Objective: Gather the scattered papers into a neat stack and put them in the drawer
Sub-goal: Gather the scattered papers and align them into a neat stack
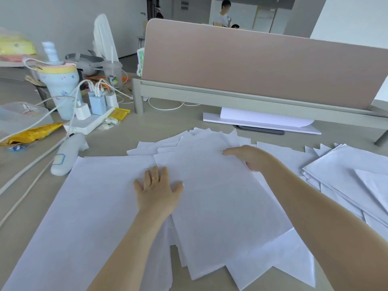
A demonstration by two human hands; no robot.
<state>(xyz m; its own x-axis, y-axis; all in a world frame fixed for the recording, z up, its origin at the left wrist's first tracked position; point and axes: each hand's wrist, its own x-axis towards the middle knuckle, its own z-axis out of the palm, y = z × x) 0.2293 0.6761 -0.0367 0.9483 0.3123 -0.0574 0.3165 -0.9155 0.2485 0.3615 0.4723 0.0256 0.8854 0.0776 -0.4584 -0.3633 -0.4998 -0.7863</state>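
Observation:
Several white paper sheets lie fanned and overlapping across the desk. A loose middle pile (218, 202) sits askew, with a large sheet (84, 206) to its left and another skewed bunch (346, 177) at the right. My left hand (157, 190) rests flat, fingers spread, on the seam between the left sheet and the middle pile. My right hand (249, 157) curls over the far right edge of the middle pile, fingers tucked under it. No drawer is in view.
A pink divider panel (252, 64) closes the far side, with a white board (260, 120) beneath it. At the left stand a power strip with chargers (92, 118), trailing cables, a pastel cup (60, 87), a white handheld device (67, 154) and yellow wrappers (31, 133). A person stands far behind.

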